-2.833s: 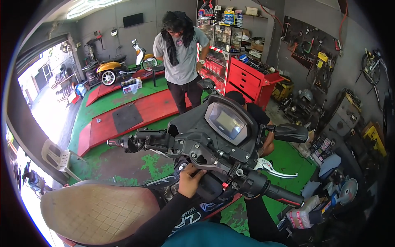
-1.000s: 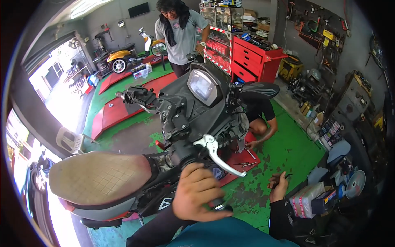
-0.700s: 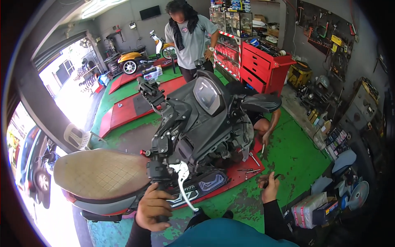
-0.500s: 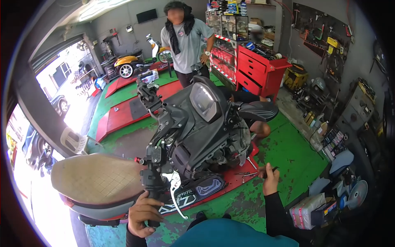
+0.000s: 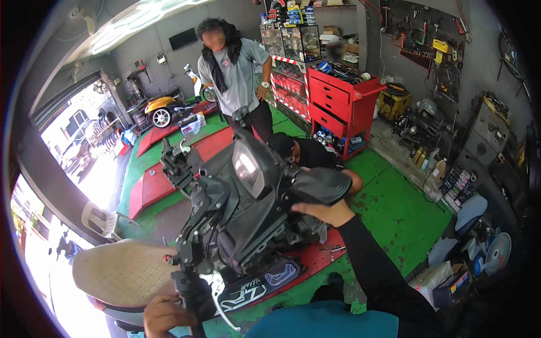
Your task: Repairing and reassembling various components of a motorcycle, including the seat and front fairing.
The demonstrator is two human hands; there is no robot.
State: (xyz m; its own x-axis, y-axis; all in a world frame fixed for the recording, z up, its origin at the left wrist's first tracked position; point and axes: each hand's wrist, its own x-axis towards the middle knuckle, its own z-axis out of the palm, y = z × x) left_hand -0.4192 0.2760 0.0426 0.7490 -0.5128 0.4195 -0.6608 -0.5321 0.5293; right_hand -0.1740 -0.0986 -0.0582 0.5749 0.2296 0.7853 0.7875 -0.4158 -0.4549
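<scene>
A dark scooter [image 5: 225,208] stands before me with its front end turned to the right and its front bodywork partly bare. My left hand [image 5: 164,315], slightly blurred, is curled round the handlebar grip [image 5: 189,290] beside a silver brake lever [image 5: 221,301]. My right arm reaches forward, and my right hand [image 5: 329,213] grips the lower edge of the black front fender [image 5: 321,183]. Its thumb points left along the near side, while its other fingers are mostly hidden. The tan quilted seat [image 5: 127,273] lies to the left.
One person [image 5: 234,70] stands behind the scooter; another person in black [image 5: 310,155] crouches beyond the fender. Small tools [image 5: 332,249] lie on the red lift platform [image 5: 307,267]. A red tool cabinet [image 5: 341,107] stands behind, and boxes [image 5: 448,284] and a fan [image 5: 497,253] at right.
My right hand has moved forward and left onto the fender; the dark slim thing it held no longer shows. The scooter's front has shifted left and down in view. My left hand stays at the grip.
</scene>
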